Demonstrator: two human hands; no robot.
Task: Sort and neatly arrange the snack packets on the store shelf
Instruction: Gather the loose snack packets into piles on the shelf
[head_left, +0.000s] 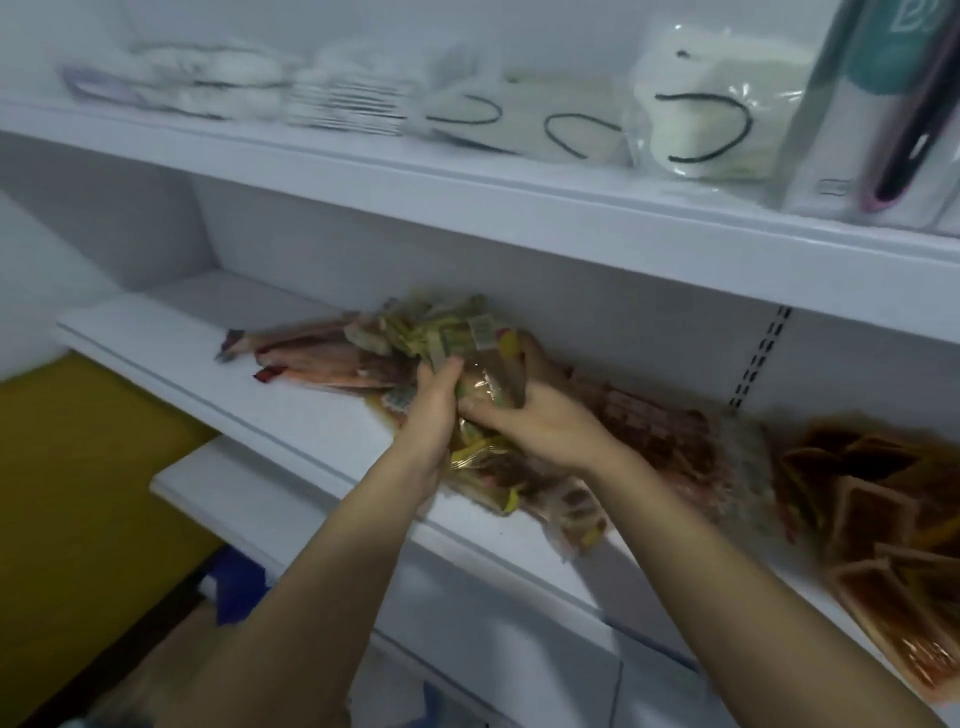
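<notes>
Snack packets (457, 338) blurred, half hidden under both hands' clamped fingers (447, 371).

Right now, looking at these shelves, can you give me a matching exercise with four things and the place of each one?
Things:
1. yellow-green packet
2. orange-brown packets
3. white pouches with black loops
4. reddish flat packets

Places:
A. upper shelf
B. between both hands
C. middle shelf, far right
D. middle shelf, left of the hands

Pairs: 1-B, 2-C, 3-A, 4-D
</notes>
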